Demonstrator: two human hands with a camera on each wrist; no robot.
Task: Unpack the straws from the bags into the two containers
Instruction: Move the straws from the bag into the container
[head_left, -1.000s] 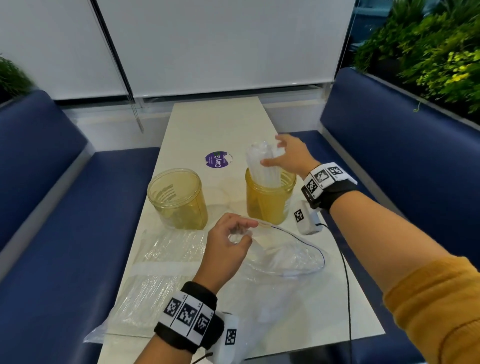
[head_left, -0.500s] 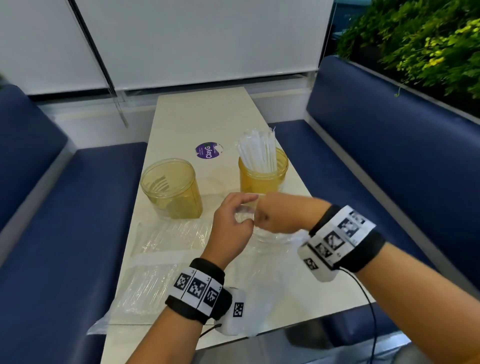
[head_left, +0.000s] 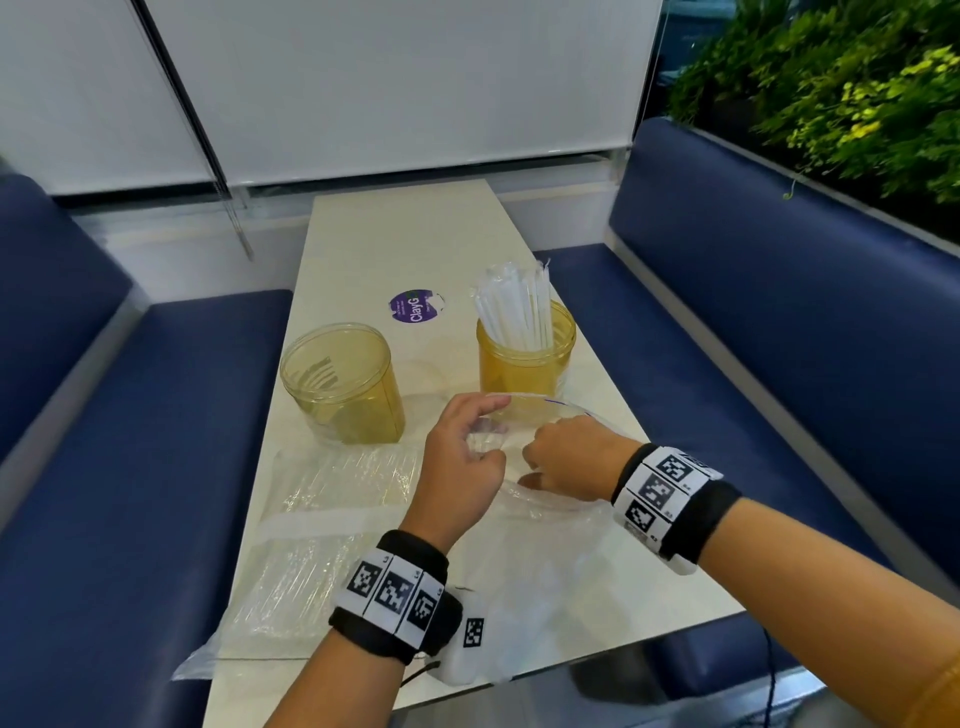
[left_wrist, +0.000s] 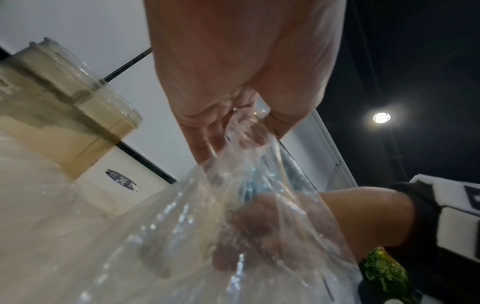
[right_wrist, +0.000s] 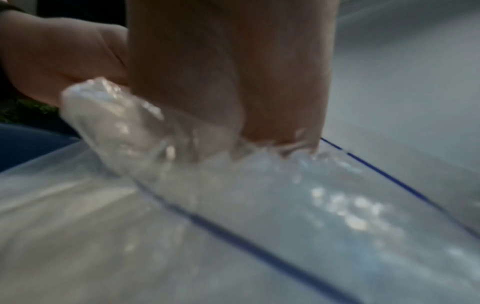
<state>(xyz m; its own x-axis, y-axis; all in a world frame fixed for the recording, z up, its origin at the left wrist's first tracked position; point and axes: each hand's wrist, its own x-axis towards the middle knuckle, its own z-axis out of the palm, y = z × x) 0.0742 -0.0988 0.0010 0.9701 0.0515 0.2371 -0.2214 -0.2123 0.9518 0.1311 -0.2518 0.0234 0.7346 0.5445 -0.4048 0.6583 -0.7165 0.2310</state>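
Left hand (head_left: 457, 467) pinches the clear bag (head_left: 545, 561) mouth; right hand (head_left: 569, 460), just beside it, reaches inside, its grip hidden

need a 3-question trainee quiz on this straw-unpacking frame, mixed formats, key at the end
1. True or false: the left container holds white straws.
2. Which hand reaches into the open clear bag? A) left hand B) right hand C) neither
3. Fill in: the left hand pinches the bag's ____.

Key
1. False; the white straws stand in the right container, and the left one looks empty.
2. B; the left wrist view shows it through the plastic.
3. Rim, holding the mouth open.
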